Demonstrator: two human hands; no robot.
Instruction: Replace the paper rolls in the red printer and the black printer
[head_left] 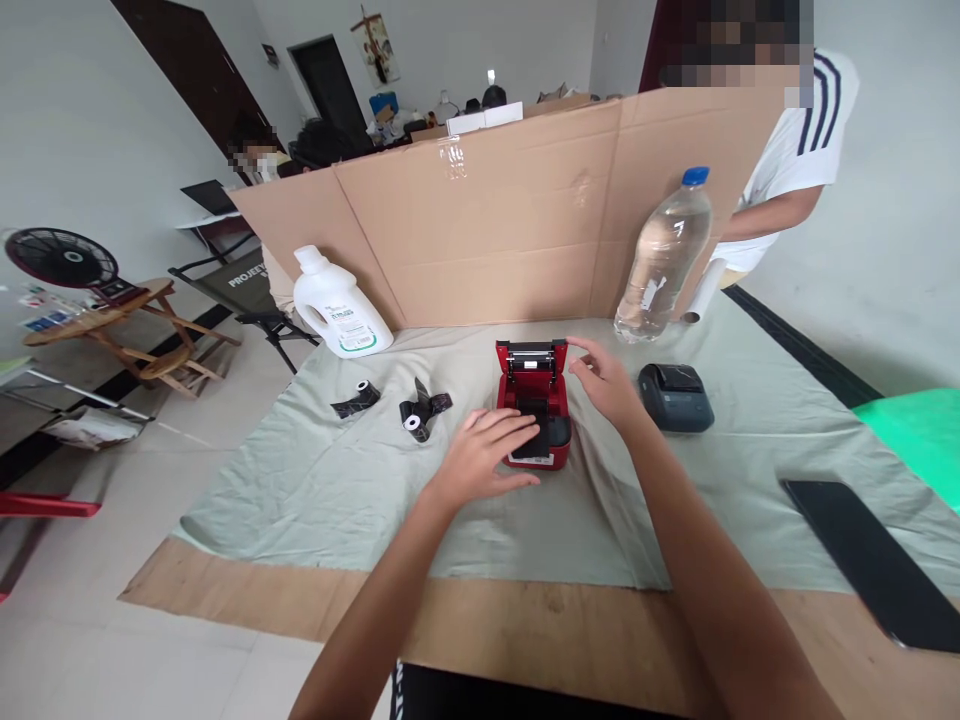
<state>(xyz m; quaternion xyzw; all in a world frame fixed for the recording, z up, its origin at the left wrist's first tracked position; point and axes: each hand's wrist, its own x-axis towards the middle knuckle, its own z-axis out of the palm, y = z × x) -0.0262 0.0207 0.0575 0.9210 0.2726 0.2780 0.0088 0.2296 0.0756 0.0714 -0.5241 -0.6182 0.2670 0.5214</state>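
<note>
A small red label printer (561, 462) sits on the cloth in front of me, its lid (532, 358) raised at the back. Black label paper (537, 440) hangs out over the printer's front. My left hand (487, 452) lies across the left side with its fingers stretched flat on that paper. At the lid's upper right corner, my right hand (604, 383) touches the edge with its index finger, the other fingers loosely bent and apart. Left of the printer lie two rolls of black label paper, one nearer (417, 428) and one farther (360, 397).
Right of the printer stands a dark portable printer (676, 398); a black phone (874, 560) lies at the right edge. A cardboard sheet (487, 230) stands behind, with a white jug (339, 305) and a water bottle (666, 262) before it. A person in a white shirt (817, 140) stands beyond.
</note>
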